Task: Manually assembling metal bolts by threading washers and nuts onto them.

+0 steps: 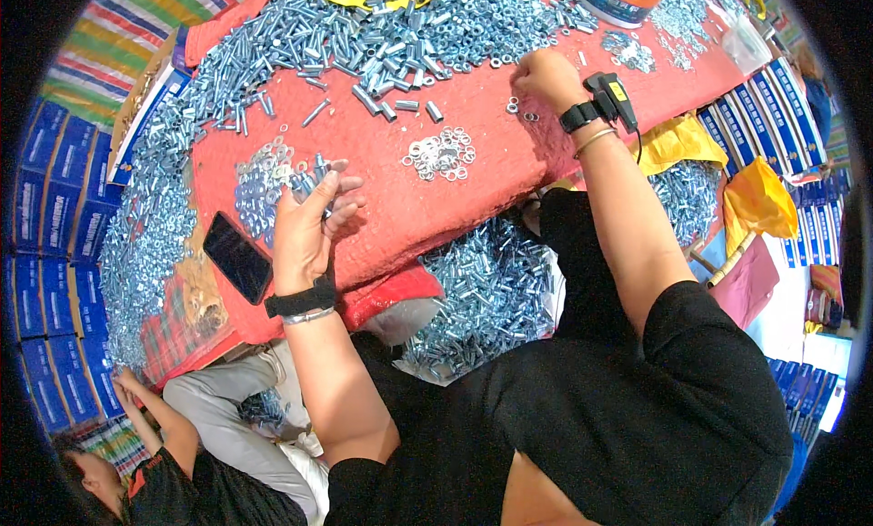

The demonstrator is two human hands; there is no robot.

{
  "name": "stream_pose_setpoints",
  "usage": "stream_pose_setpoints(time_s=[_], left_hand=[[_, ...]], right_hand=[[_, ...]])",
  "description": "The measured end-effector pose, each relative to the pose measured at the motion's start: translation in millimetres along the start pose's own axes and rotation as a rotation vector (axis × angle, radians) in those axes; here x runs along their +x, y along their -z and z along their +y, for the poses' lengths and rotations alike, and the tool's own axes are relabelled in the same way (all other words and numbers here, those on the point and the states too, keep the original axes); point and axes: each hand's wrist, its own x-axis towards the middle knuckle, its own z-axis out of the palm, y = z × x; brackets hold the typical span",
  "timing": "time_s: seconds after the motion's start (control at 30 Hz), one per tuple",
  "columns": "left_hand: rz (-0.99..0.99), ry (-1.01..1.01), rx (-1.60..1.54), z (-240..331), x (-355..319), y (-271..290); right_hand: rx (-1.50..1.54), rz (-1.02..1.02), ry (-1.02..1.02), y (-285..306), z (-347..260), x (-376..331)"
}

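The left hand (305,221) grips a few assembled bolts (314,176) above the red bench (473,176), while the right hand's (544,76) fingers pinch washers (520,108) beside the big unsorted heap (382,30), most apparently left.

Bright, even light fills the room; shadows are soft, the metal glints, and the fisheye bends darkened, blurry edges.

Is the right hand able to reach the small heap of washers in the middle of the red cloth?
Probably yes. The right hand rests on the red cloth near the washers, with only bare cloth between them.
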Motion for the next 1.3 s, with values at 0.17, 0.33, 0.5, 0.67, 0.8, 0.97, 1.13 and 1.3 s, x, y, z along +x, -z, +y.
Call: stream_pose_setpoints(time_s=[0.17,0.33,0.5,0.67,0.8,0.97,1.13,1.3], left_hand=[[-0.006,0.012,0.042,-0.4,-2.4,2.8],[-0.032,0.014,0.055,0.2,-4.2,-0.7],[-0.033,0.005,0.041,0.4,-5.3,2.8],[-0.009,0.003,-0.014,0.7,-4.3,7.4],[-0.041,-0.011,-0.031,-0.7,-1.0,4.5],[-0.065,0.003,-0.018,-1.2,-2.2,6.1],[-0.078,0.000,0.006,-4.2,0.1,5.7],[-0.079,0.003,0.039,-5.3,2.0,2.5]], right_hand=[[0.518,-0.086,0.189,10.8,-15.6,-2.4],[0.298,0.022,0.220,18.6,-13.2,-4.3],[0.102,-0.088,0.361,27.4,-18.8,-15.8],[-0.054,-0.074,0.464,21.5,-17.4,-18.8],[-0.010,-0.138,0.463,17.1,-6.0,-15.4],[-0.086,-0.075,0.421,16.3,-17.1,-17.3],[-0.070,-0.092,0.367,17.1,-18.2,-15.4],[-0.190,0.063,0.471,13.4,-26.4,-14.1]])
